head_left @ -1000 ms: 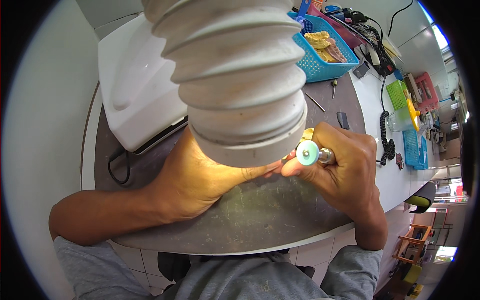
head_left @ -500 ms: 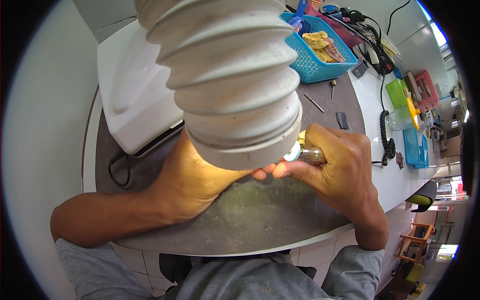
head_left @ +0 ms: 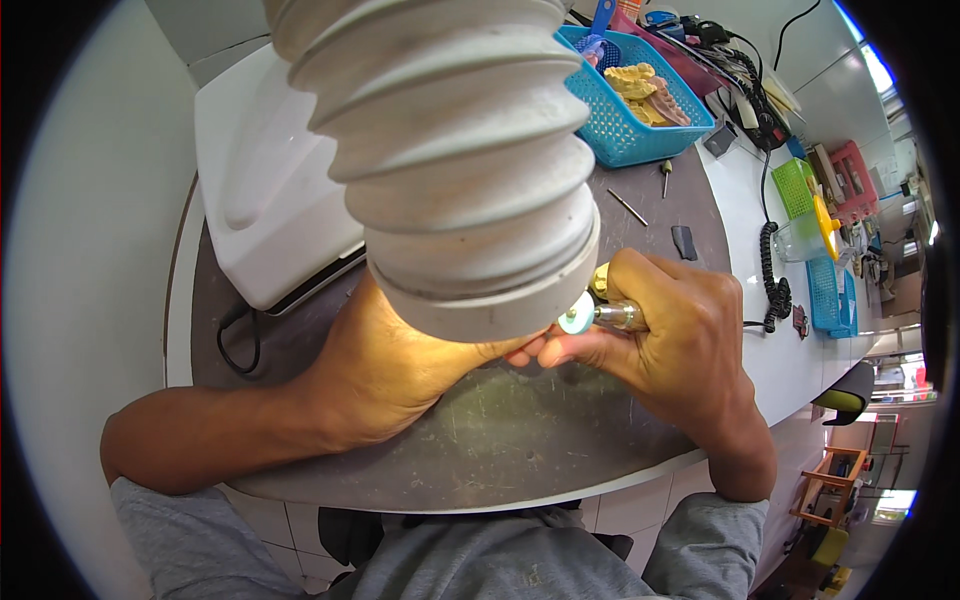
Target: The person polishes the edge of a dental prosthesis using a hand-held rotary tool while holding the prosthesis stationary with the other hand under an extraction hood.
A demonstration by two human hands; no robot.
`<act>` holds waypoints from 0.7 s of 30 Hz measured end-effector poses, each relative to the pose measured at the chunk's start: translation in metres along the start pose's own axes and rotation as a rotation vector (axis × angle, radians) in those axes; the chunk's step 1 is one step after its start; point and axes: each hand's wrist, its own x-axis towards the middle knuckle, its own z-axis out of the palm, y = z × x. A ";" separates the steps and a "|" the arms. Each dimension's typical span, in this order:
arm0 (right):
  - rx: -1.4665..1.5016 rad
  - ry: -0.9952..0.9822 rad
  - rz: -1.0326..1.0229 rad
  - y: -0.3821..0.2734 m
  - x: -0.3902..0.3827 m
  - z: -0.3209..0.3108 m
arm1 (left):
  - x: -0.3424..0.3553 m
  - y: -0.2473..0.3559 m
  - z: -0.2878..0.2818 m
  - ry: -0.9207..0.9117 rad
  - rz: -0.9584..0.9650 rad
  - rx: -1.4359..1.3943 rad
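Note:
A metal rotary handpiece [head_left: 628,317] is gripped in my right hand [head_left: 690,345], its tip pointing left. On that tip sits a small pale green disc [head_left: 576,314], close to the hose's rim. My left hand [head_left: 385,385] reaches in from the left beneath the ribbed white suction hose [head_left: 460,170]. The hose covers most of its fingers; they look curled, with fingertips showing beside my right thumb, and whatever they hold is hidden. Just behind the disc, a small yellow piece [head_left: 600,281] shows beside my right index finger.
A white machine housing [head_left: 275,180] stands at the left with a black cable. Behind my right hand lie a thin metal bur [head_left: 628,207], another bur [head_left: 667,178] and a dark grey piece [head_left: 684,242]. A blue basket [head_left: 640,150] holds yellow and pink dental casts. A coiled black cord [head_left: 775,290] runs at the right.
The disc has shifted slightly left and turned, showing more of its flat face. The handpiece tip looks clearer. The hose sits a touch further left in the picture.

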 end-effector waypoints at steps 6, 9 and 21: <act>-0.011 0.155 -0.100 0.006 0.001 0.004 | 0.001 0.003 0.002 0.011 -0.071 -0.055; -0.019 0.018 -0.020 0.000 -0.001 -0.003 | 0.002 0.003 0.000 -0.006 -0.071 -0.035; -0.065 0.044 -0.060 0.001 -0.001 -0.004 | 0.004 -0.001 -0.008 -0.110 -0.091 -0.101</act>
